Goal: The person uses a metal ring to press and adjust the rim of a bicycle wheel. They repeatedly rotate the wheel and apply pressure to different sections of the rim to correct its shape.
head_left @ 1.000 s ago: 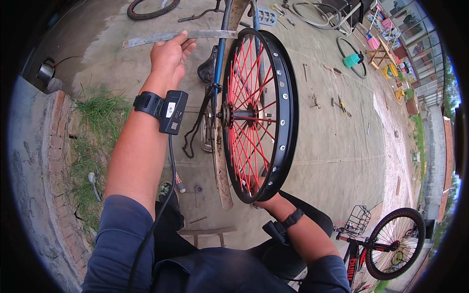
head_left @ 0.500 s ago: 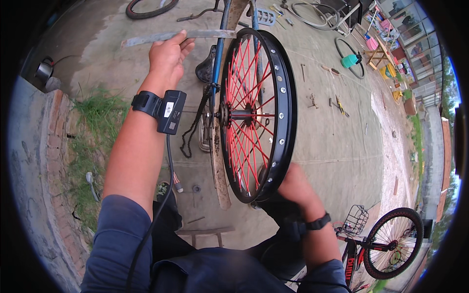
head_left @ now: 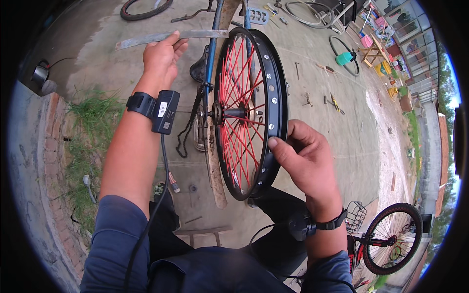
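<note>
My left hand [head_left: 160,58] pinches a flat grey metal strip [head_left: 202,33], held crosswise over the top of a blue bicycle frame [head_left: 211,61]. A black rim with red spokes [head_left: 234,153] is mounted at the frame, upright in front of me; its hub [head_left: 235,113] carries a small sprocket. My right hand [head_left: 300,151] grips the rim's right side, thumb on its edge. A loose chain [head_left: 186,136] hangs left of the hub. A rusty mudguard [head_left: 218,190] runs down beside the wheel.
Hand tools [head_left: 333,102] lie on the concrete at the right. A bicycle [head_left: 392,239] rests at the lower right. A loose tire [head_left: 145,13] and a kettle [head_left: 40,73] are at the upper left. A brick-edged wall [head_left: 51,161] runs along the left.
My right hand has risen from low behind the wheel to the rim's right side and now grips it. My left hand and the strip have shifted slightly leftward in view.
</note>
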Demonstrator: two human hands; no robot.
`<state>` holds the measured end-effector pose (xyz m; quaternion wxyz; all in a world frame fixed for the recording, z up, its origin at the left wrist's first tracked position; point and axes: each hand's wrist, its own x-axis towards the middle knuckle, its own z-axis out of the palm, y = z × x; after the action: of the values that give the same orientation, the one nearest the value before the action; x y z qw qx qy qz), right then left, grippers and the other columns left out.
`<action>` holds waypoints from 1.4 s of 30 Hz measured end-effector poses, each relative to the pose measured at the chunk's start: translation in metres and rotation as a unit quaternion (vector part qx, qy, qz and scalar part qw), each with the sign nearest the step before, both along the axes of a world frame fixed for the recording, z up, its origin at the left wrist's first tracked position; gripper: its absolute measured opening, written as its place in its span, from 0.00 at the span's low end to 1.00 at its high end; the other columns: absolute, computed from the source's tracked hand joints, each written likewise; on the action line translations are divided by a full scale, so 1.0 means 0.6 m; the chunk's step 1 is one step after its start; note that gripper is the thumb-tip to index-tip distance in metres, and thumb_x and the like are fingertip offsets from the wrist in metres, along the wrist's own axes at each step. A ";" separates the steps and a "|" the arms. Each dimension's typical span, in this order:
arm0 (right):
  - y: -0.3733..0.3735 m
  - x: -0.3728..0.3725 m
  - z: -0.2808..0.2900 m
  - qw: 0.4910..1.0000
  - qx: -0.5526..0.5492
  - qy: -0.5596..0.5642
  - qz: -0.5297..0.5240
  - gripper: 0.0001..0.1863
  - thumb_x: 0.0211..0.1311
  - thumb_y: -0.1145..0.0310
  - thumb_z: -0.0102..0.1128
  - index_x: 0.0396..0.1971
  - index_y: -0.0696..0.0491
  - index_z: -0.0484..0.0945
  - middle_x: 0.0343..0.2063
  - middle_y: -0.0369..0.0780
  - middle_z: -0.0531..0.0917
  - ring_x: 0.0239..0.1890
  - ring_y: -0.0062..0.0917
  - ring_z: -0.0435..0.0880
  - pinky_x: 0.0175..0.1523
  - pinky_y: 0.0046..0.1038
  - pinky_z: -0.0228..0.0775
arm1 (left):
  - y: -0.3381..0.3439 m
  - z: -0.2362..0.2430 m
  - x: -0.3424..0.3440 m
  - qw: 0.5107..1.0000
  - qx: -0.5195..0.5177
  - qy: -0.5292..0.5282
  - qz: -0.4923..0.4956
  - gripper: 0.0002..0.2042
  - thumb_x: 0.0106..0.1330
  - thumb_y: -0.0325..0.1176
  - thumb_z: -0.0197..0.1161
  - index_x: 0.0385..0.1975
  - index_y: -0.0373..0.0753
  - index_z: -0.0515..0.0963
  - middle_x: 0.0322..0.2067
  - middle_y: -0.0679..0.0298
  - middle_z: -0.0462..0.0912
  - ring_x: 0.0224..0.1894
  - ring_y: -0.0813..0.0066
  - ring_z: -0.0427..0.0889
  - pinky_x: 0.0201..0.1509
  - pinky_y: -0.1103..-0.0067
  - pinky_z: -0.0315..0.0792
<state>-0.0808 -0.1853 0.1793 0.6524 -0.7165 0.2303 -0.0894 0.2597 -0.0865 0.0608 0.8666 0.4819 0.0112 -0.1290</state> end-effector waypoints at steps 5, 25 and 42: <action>0.007 -0.041 -0.029 0.998 -0.063 0.011 0.008 0.05 0.68 0.76 0.66 0.35 0.58 0.77 0.27 0.29 0.78 0.32 0.11 0.73 0.37 0.19 0.67 | -0.001 0.003 0.000 1.000 -0.001 -0.005 -0.007 0.08 0.71 0.26 0.65 0.41 0.26 0.78 0.40 0.55 0.84 0.40 0.66 0.87 0.45 0.77 0.84; 0.031 -0.099 -0.090 0.998 -0.045 -0.006 0.032 0.08 0.61 0.81 0.66 0.40 0.62 0.82 0.35 0.41 0.87 0.38 0.25 0.86 0.47 0.28 0.79 | 0.251 0.009 -0.143 0.853 0.162 -0.150 -0.473 0.10 0.65 0.32 0.71 0.41 0.38 0.79 0.34 0.63 0.85 0.33 0.75 0.84 0.40 0.80 0.79; 0.028 -0.082 -0.127 0.983 -0.137 -0.118 0.032 0.20 0.58 0.59 0.76 0.32 0.59 0.77 0.23 0.43 0.78 0.22 0.30 0.81 0.26 0.27 0.76 | 0.328 -0.470 -0.495 0.361 0.493 -0.224 -0.759 0.10 0.52 0.24 0.62 0.31 0.32 0.87 0.33 0.44 0.87 0.37 0.44 0.87 0.40 0.58 0.80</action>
<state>-0.1302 -0.1685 0.1030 0.5727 -0.7909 0.1142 -0.1829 -0.0376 0.1102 -0.2210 -0.0202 0.6382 -0.4929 -0.5910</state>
